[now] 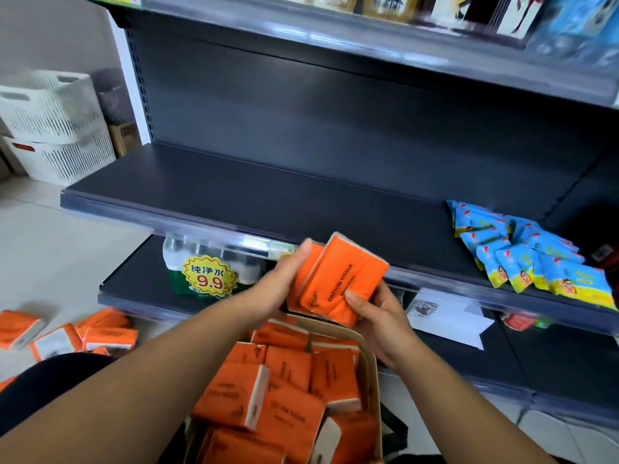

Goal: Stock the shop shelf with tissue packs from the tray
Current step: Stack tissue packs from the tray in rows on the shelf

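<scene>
Head view, nearest first: cardboard tray (371, 380) down low, crammed with orange tissue packs (288, 373) lying every which way. Just above its far rim, a held pair of packs (338, 283) pressed side by side, clear of the tray and short of the shelf lip. Grip-wise: left hand (284, 279) wrapped round the left edge with thumb up top, right hand (378, 313) pinching the lower right corner with thumb on the printed face.

Looks like the carry-to-shelf step. Best to square the two up first to stop any slipping, keep both grips snug, lift over the price rail (234, 234) instead of clipping it, then set down flat on the bare middle shelf (268, 195). Probably push right to the back, well apart from the blue packs (522, 252) piled at the right end. Worth leaving the loose orange ones (107, 336) on the floor (50, 262) for later.
</scene>
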A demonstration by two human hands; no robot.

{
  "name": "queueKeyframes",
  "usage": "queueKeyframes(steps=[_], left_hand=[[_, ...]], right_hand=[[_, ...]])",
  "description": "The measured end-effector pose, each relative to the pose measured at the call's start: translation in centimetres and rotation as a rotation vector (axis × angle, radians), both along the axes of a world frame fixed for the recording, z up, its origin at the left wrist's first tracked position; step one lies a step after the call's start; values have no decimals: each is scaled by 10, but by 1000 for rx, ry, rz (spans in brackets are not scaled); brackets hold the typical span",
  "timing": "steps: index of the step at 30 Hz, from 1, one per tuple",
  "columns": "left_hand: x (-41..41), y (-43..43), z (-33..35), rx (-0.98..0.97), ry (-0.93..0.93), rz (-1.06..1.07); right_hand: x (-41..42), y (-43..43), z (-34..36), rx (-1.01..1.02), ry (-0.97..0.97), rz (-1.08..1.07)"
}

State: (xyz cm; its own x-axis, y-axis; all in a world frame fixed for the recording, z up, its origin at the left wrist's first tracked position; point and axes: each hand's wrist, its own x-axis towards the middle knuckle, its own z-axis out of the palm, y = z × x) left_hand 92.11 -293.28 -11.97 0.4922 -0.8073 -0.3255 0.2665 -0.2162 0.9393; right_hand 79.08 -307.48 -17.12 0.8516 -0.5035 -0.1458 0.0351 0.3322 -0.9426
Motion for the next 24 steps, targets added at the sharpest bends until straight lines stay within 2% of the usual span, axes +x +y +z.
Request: queueKeyframes(steps=[3, 6, 8, 14, 19, 23, 24], left_hand=[[-8, -2, -17, -49, -124, 62], [1, -2, -28, 15, -423, 31], [3, -3, -33, 30, -559, -12], [5, -10, -31, -69, -623, -76], [5, -6, -8, 21, -1057, -58], [4, -3, 0, 221, -1424, -197], [2, -3, 1, 238, -1465, -221]], right_hand=[[2, 4, -2, -161, 50, 0], [1, 10, 1, -395, 128, 111], [0, 12, 2, -486, 158, 149], [-9, 1, 9, -530, 247, 163], [-21, -10, 35, -859, 314, 162], [-24, -8, 43, -923, 338, 228], [-24, -7, 44, -939, 352, 241]])
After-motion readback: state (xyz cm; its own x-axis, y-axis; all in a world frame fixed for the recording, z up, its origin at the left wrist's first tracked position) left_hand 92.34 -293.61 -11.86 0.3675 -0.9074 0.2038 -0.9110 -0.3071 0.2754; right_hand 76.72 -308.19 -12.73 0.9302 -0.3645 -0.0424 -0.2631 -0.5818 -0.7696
